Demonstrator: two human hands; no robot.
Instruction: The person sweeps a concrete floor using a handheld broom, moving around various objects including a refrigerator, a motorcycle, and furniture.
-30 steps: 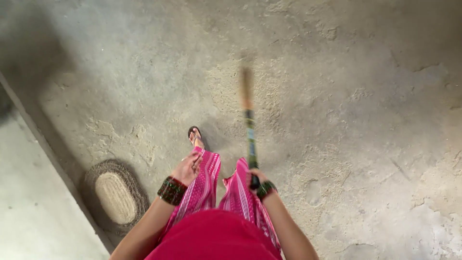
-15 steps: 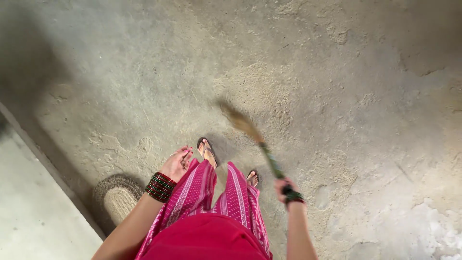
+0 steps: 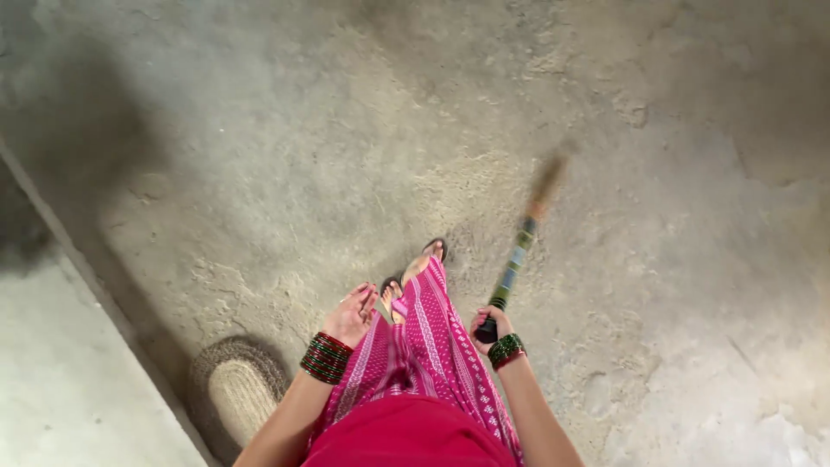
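My right hand (image 3: 488,326) grips the dark end of a broom (image 3: 519,246) with a green and blue handle. Its straw head is blurred and points up and to the right over the rough concrete floor (image 3: 285,156). My left hand (image 3: 353,313) hangs loose beside my pink patterned skirt (image 3: 424,346), fingers apart and holding nothing. Red and green bangles circle both wrists. My feet in sandals (image 3: 413,268) show just ahead of the skirt.
A small oval woven mat (image 3: 238,389) lies on the floor at the lower left. Beside it a raised pale concrete step (image 3: 69,372) runs diagonally along the left edge. The floor is patchy and cracked, with pale patches at the lower right.
The broom head swung from straight ahead to the left, then across to the right. My feet stepped forward, and the view shifted so the mat sits lower.
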